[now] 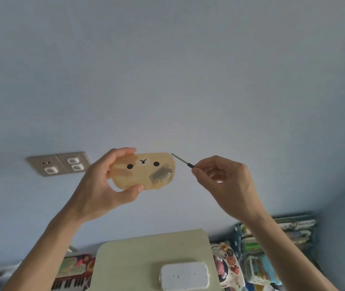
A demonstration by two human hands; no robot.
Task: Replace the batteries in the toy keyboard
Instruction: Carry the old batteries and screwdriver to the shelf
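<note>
My left hand (102,181) holds up a translucent yellow pouch (144,171) printed with a small animal face; a grey packet shows inside it at the right. My right hand (228,181) pinches a thin screwdriver (182,161) by its dark handle, tip pointing up-left, just beside the pouch's right edge. Both are raised in front of the blue wall. Below, the white toy keyboard (184,275) lies face down on the small cream table (138,255), its plain back with small holes facing up.
A wall socket plate (59,163) sits left of the pouch. A colourful toy piano (73,276) lies left of the table. Toys (227,263) and a shelf of books and bins (276,248) stand at the right.
</note>
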